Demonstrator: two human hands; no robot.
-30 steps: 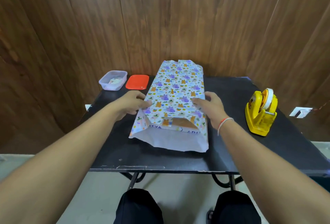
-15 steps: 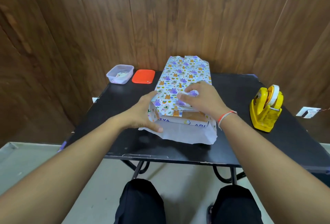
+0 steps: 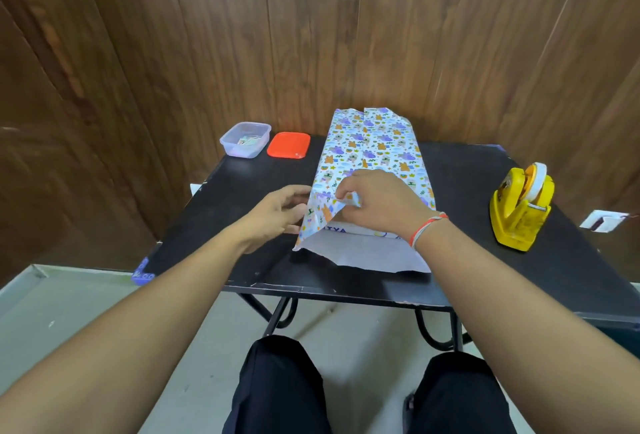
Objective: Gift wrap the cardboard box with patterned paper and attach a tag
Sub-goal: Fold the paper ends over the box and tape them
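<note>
Dead centre of the frame, the cardboard box (image 3: 360,230) lies on the black table (image 3: 519,281), sleeved in patterned paper (image 3: 375,146), its long axis running away from the person toward the wooden wall. The near end is open: a strip of printed box face shows under the paper's lip, and a plain white flap spreads flat on the table toward the lower edge of the frame.

The right hand (image 3: 377,201) sits on top of that near end, fingers curled down and pinching the top edge of paper just above the opening. The left hand (image 3: 280,214) comes in from the left, fingers loosely straight and a little apart, touching the left side flap; it looks to be holding nothing. So the open end lies directly below the right fingers, and the right hand is nearer the fold.

The paper is thin, crisp, creased. The tape dispenser (image 3: 519,207), glossy yellow, waits at the right; a clear tub (image 3: 246,140) and its orange lid (image 3: 288,145) sit upper left.
</note>
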